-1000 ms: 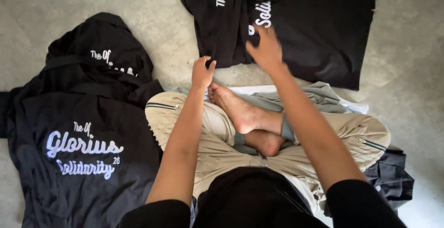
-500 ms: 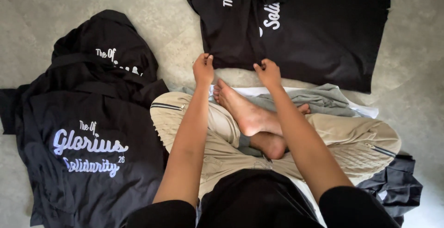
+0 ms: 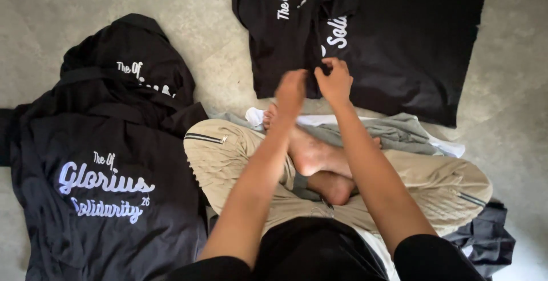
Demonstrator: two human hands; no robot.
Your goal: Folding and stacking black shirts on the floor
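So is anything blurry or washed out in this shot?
Head view: the left hand is motion-smeared, the right hand slightly softer; the black printed garment ahead and the grey concrete floor stay sharp under soft, even light, no glare.

Black folded garment – matt woven cloth, smooth, with flat pale printed lettering. Black hooded garments on the left – same matt cloth, creased, pale blue print. Trousers – tan cloth, finely ribbed, with a dark zip. Grey cloth – soft, rumpled knit. Floor – grey, mottled, matt, stone-like or concrete, faintly rough. Both hands bare skin.
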